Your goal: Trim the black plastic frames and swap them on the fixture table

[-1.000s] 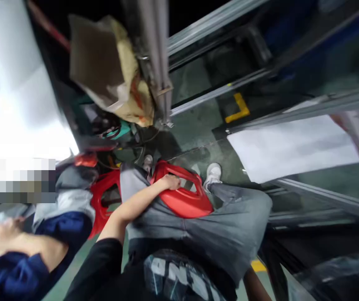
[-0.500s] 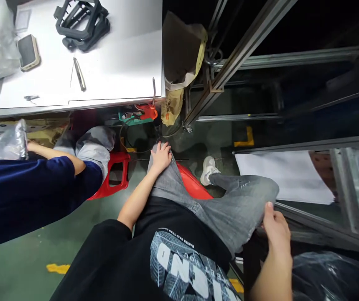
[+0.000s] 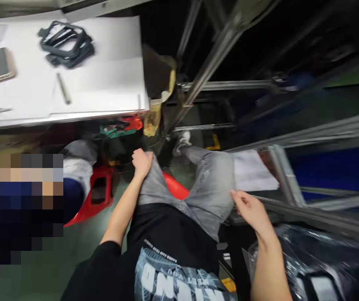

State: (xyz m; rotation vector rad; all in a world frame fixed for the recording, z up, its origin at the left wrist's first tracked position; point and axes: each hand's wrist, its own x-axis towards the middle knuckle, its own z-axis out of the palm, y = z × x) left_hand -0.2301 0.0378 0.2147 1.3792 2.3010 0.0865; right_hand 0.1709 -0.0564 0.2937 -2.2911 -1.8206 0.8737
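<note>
My left hand [image 3: 142,162] is at the left knee of my grey jeans [image 3: 212,179], its fingers curled in against the cloth. By the outer side of the right knee is my right hand [image 3: 250,209], with thumb and fingers pinched together at the fabric. I sit on a red stool [image 3: 175,186]. On the white-covered table [image 3: 116,79] to the front left lie stacked black plastic frames [image 3: 68,44] and a utility knife [image 3: 63,88], both away from my hands. Motion blur softens the view.
A co-worker's dark blue sleeve [image 3: 72,200] and another red stool [image 3: 104,188] are at the left. Metal framing [image 3: 210,62] runs along the right. Beside my right arm lies a plastic bag [image 3: 292,238] with a black frame. A paper bag [image 3: 154,117] stands by the table corner.
My left hand's fingers have gone from lying over the knee to curled. My right leg and right hand have swung inward, closer to the left leg. The camera view has turned.
</note>
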